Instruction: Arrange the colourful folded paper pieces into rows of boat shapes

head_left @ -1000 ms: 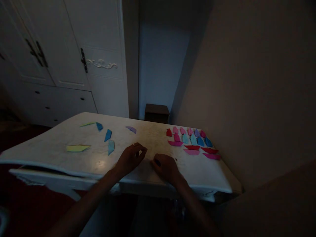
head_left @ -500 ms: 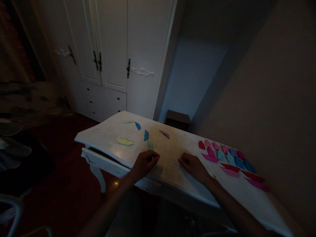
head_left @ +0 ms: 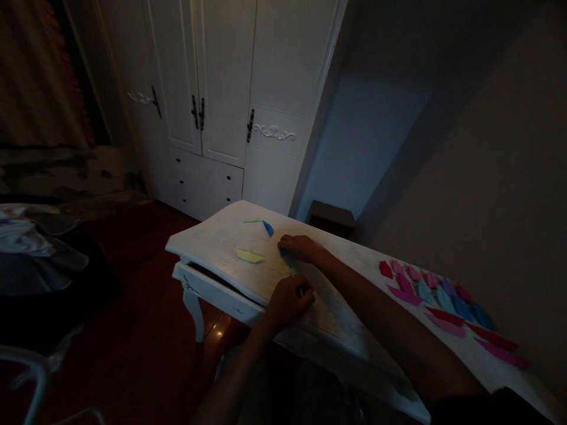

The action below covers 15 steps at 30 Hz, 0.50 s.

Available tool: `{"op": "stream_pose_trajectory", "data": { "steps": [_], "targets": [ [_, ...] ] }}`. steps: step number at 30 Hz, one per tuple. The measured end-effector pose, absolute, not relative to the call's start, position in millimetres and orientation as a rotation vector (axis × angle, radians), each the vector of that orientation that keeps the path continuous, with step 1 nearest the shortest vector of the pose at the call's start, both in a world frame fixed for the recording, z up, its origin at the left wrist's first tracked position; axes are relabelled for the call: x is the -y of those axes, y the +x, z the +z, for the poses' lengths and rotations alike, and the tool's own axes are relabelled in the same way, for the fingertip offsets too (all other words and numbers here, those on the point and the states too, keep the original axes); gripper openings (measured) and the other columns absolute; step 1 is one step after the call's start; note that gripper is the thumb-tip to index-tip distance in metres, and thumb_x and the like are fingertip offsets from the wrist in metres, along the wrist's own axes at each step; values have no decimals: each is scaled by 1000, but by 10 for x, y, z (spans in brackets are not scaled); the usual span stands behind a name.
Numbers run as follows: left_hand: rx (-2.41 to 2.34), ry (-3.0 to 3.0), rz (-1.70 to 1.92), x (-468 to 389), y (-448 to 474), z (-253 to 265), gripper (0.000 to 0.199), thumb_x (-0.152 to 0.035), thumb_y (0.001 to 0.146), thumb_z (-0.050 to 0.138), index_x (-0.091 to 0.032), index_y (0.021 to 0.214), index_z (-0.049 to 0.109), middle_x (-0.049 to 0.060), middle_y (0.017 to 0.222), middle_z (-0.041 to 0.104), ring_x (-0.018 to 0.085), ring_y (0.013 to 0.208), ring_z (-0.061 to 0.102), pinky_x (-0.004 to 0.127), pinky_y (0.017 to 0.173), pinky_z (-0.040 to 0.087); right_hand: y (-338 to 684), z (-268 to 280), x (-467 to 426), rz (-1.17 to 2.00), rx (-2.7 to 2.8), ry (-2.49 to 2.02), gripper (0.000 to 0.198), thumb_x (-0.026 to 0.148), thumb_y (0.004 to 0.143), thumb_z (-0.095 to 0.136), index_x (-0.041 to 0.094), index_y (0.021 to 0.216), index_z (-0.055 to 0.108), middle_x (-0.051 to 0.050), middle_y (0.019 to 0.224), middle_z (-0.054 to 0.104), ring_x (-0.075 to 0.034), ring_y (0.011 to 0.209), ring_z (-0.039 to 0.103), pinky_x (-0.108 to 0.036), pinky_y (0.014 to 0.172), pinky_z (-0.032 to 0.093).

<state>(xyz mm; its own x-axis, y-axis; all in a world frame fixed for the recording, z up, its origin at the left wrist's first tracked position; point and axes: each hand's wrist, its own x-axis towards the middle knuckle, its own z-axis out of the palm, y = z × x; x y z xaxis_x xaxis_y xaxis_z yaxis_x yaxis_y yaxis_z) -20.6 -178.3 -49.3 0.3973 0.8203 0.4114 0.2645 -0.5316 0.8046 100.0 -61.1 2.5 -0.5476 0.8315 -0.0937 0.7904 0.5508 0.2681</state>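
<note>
My right hand (head_left: 299, 247) reaches across the table with its fingers closed on a small blue paper boat (head_left: 283, 252), which they partly cover. Close to the front edge, my left hand (head_left: 292, 301) is curled with thumb and fingers together, and nothing shows in it. A pale green folded paper piece (head_left: 291, 267) lies between my two hands, partly hidden. To their left rests a yellow paper boat (head_left: 250, 256). Behind it are another blue boat (head_left: 268, 228) and a thin yellow-green piece (head_left: 253, 221).
The white table (head_left: 212, 251) has a slightly open drawer (head_left: 221, 292). Several pink, red, blue and purple paper boats (head_left: 445, 316) stand grouped at its right end. A white wardrobe (head_left: 221, 77) and a low brown box-like stand (head_left: 332, 218) are behind.
My right hand has moved left and forward onto the blue boat, its arm now crossing the table. My left hand stays curled near the front edge. The camera view has turned slightly left.
</note>
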Motion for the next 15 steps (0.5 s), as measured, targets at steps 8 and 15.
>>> {"op": "stream_pose_trajectory", "data": {
  "steps": [8,15],
  "targets": [
    [-918,1980,1109,1766,-205,-490,9,-18,72,53,-17,70,62,0,66,62,13,62,55,24,62,40,1226,122,807,358,-2511,1590,34,27,97,36,22,129,47,-13,130,50,-23,93,64,-32,72,47],
    [-955,1963,1109,1760,-208,-481,11,-23,73,52,-18,71,62,0,67,63,14,63,56,25,62,40,1692,175,1307,330,-2448,1855,39,30,99,35,26,138,39,-10,131,51,-20,94,64,-31,74,48]
  ]
}}
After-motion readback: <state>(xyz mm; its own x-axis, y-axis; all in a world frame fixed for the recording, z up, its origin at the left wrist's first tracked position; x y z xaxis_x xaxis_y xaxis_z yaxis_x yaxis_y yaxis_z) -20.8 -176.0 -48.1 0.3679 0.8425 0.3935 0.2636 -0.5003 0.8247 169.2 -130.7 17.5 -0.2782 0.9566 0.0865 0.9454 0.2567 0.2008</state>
